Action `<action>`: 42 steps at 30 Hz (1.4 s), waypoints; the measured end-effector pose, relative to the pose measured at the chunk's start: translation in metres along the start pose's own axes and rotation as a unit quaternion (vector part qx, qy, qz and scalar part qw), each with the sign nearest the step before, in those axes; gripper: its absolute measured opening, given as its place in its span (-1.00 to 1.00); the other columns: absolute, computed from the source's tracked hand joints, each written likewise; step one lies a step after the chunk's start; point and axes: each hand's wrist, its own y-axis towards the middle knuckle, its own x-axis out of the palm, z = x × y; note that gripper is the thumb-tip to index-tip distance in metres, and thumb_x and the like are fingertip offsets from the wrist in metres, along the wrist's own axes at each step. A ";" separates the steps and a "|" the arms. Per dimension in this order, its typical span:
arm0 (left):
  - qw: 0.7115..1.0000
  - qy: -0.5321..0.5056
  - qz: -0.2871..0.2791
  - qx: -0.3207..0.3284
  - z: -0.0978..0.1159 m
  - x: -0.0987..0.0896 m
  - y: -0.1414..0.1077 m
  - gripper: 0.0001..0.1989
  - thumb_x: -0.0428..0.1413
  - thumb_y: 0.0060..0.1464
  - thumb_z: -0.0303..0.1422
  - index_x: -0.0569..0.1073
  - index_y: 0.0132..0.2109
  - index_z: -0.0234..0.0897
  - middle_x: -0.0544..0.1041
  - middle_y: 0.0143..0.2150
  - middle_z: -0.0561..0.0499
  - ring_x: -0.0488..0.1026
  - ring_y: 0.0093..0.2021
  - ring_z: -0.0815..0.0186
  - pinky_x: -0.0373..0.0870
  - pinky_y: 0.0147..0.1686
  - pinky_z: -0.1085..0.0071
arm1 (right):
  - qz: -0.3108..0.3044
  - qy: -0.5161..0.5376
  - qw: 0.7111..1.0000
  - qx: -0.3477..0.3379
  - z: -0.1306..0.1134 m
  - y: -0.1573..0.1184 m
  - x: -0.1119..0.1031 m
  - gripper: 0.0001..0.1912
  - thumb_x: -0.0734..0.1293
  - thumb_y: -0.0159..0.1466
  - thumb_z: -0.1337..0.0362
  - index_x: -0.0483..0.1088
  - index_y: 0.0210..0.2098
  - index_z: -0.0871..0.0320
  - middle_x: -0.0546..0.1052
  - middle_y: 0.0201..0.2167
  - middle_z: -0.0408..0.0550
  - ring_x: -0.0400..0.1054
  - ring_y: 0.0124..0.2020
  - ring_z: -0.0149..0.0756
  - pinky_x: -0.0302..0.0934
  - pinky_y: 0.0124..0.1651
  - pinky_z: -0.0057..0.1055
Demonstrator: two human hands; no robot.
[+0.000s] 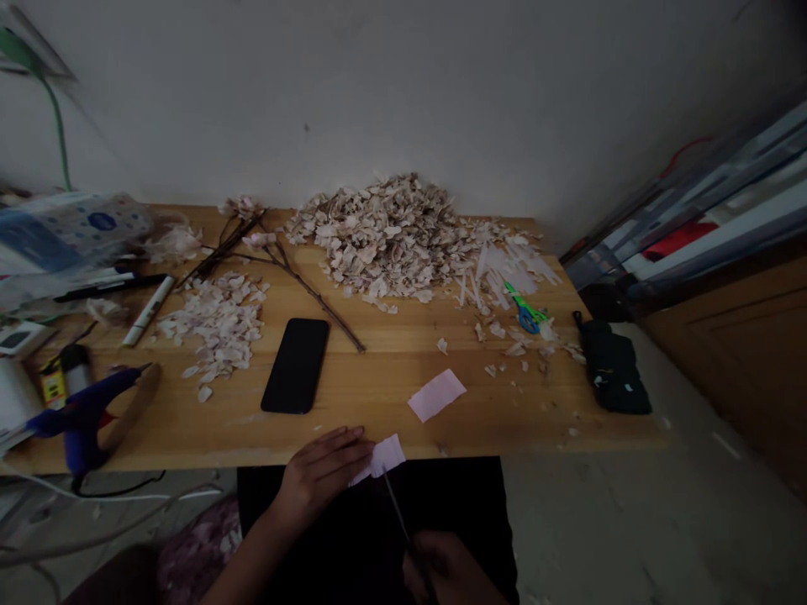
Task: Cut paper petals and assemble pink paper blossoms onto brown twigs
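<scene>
My left hand (328, 466) is closed on a small piece of pale pink paper (387, 455) at the table's front edge. In my right hand (450, 567), low and in dim light, is a pair of dark scissors (398, 508). Their tip meets the lower edge of the paper; whether the blades are apart is hard to tell. A second pink paper piece (437, 395) lies flat on the wooden table (371, 386), just beyond my hands. To the left of it rests a black phone (295, 365).
A large heap of dried petals (391, 239) sits against the wall, with a smaller petal pile (220, 323) to its left. Twigs (315, 294) lie between them. A blue glue gun (88, 416) stands at left; green-and-blue scissors (526, 313) and a dark pouch (611, 370) lie right.
</scene>
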 end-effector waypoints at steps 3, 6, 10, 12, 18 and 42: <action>1.000 -0.004 -0.001 -0.010 0.000 0.000 -0.001 -0.67 0.03 0.31 -0.47 0.46 0.17 -0.20 0.60 0.09 0.02 0.36 0.28 0.26 0.38 0.26 0.21 | 0.008 0.000 1.000 -0.010 -0.002 -0.001 0.000 -0.77 0.24 0.12 0.16 0.23 -0.60 0.11 0.29 -0.62 -0.21 0.18 -0.52 -0.41 0.02 -0.40 -0.42; 1.000 -0.010 -0.005 -0.012 0.000 -0.003 0.001 -0.67 0.03 0.31 -0.47 0.47 0.16 -0.20 0.61 0.08 0.01 0.37 0.27 0.28 0.38 0.26 0.23 | 0.008 -0.001 1.000 -0.016 -0.002 0.000 0.000 -0.72 0.24 0.13 0.13 0.20 -0.63 0.10 0.29 -0.63 -0.21 0.18 -0.53 -0.41 0.03 -0.40 -0.42; 1.000 -0.014 -0.015 -0.010 -0.001 -0.005 0.004 -0.68 0.01 0.31 -0.48 0.47 0.15 -0.24 0.60 0.09 -0.01 0.37 0.27 0.27 0.39 0.24 0.22 | 0.011 -0.005 1.000 -0.015 0.001 0.001 0.000 -0.69 0.25 0.16 0.07 0.19 -0.61 0.09 0.29 -0.60 -0.20 0.20 -0.50 -0.40 0.08 -0.36 -0.41; 1.000 -0.017 -0.019 -0.010 -0.001 -0.005 0.004 -0.68 0.00 0.32 -0.48 0.48 0.14 -0.25 0.60 0.10 -0.02 0.37 0.28 0.27 0.39 0.24 0.21 | 0.011 -0.005 1.000 -0.017 0.002 0.002 0.001 -0.66 0.24 0.16 0.04 0.18 -0.62 0.09 0.29 -0.61 -0.20 0.18 -0.51 -0.40 0.07 -0.36 -0.40; 0.999 -0.021 -0.023 -0.020 -0.001 -0.005 0.003 -0.67 -0.01 0.32 -0.47 0.47 0.15 -0.22 0.60 0.10 -0.01 0.38 0.27 0.28 0.39 0.24 0.22 | 0.024 0.005 1.000 0.003 0.000 0.001 0.004 -0.72 0.25 0.09 0.09 0.19 -0.63 0.09 0.26 -0.64 -0.22 0.12 -0.55 -0.43 0.00 -0.40 -0.41; 0.998 -0.040 -0.026 -0.030 0.000 -0.008 0.006 -0.69 0.02 0.31 -0.46 0.49 0.13 -0.20 0.60 0.09 -0.03 0.41 0.24 0.23 0.46 0.18 0.16 | 0.009 0.006 1.000 -0.011 0.002 0.000 -0.002 -0.84 0.23 0.05 0.24 0.26 -0.62 0.13 0.30 -0.62 -0.22 0.16 -0.52 -0.43 0.04 -0.36 -0.43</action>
